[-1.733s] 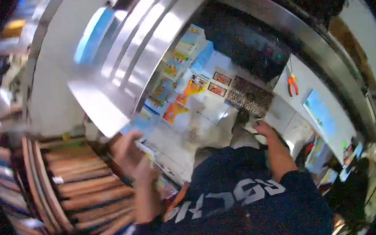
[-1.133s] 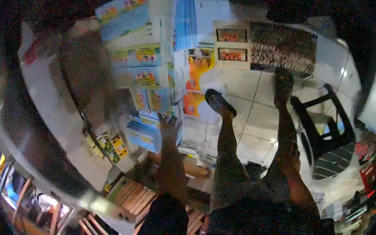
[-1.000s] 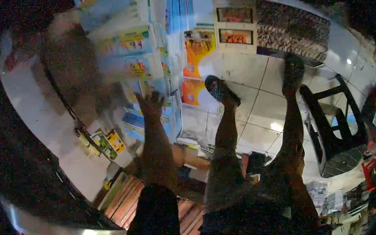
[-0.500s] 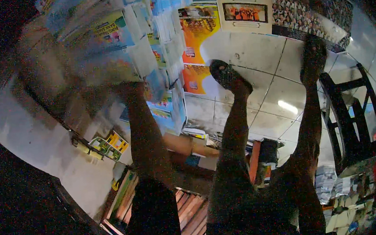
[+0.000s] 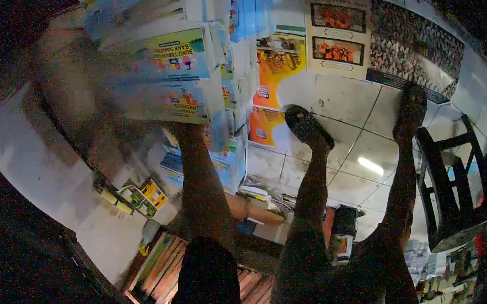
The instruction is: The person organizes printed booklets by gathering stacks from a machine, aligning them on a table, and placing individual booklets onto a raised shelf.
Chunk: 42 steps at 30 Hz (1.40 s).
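Note:
My left forearm reaches up from the lower edge, and my left hand [image 5: 184, 128] meets the lower edge of a printed booklet [image 5: 179, 97] with blue, yellow and green on its cover. The fingers are hidden by the booklets and the dark, so their grip does not show. Above it lies another booklet [image 5: 173, 54] of the same print, part of a tall stack of light blue printed papers [image 5: 220, 74]. The left side of the stack is blurred. My right hand is out of view.
My two legs stretch over the tiled floor [image 5: 346, 144], feet in dark sandals [image 5: 309, 127]. Orange-yellow printed sheets [image 5: 277, 69] and a photo poster [image 5: 418, 47] lie beyond. A black stool [image 5: 454, 181] stands at right. Below are a wooden crate [image 5: 161, 273] and a cardboard piece [image 5: 259, 211].
The whole scene has shifted downward and somewhat right in the picture. My left hand remains at the booklets' lower edge; the covers show more sharply now.

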Available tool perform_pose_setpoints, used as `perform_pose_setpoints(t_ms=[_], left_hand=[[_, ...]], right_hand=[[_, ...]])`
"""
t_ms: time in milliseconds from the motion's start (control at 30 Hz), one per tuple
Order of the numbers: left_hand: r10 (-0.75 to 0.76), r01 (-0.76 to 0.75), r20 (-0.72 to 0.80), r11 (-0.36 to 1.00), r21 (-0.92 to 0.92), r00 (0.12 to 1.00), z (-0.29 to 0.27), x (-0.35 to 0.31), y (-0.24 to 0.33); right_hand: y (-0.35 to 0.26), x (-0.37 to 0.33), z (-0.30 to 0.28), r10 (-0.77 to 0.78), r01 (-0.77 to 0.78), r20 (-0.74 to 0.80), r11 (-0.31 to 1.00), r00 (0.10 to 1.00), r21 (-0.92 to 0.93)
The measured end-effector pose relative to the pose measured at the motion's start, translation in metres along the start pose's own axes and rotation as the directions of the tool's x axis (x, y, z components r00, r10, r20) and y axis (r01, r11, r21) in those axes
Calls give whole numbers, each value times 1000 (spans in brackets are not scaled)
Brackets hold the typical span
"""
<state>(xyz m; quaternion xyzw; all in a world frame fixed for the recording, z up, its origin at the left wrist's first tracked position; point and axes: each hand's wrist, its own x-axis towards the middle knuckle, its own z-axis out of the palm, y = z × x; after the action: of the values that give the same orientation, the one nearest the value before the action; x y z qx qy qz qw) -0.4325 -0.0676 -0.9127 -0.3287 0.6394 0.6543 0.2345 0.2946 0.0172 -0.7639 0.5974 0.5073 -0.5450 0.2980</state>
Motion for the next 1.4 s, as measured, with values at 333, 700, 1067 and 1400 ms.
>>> perform_pose_setpoints(t_ms=[333,700,1067,1400], left_hand=[[15,-15,-5,1000,-2,1000,-3,-3,10],[40,-40,-4,999,16,999,-11,6,7],[40,-40,7,999,-9,999,-11,9,13],[63,-63,3,997,-40,998,-21,15,12]], right_hand=[[0,-3,3,10,-10,-10,1000,1000,2],[0,6,3,-2,2,-27,1000,1000,-11],[-6,-1,-4,-6,3,-55,999,998,-41],[-11,7,-9,-16,12,-44,997,999,-80]])
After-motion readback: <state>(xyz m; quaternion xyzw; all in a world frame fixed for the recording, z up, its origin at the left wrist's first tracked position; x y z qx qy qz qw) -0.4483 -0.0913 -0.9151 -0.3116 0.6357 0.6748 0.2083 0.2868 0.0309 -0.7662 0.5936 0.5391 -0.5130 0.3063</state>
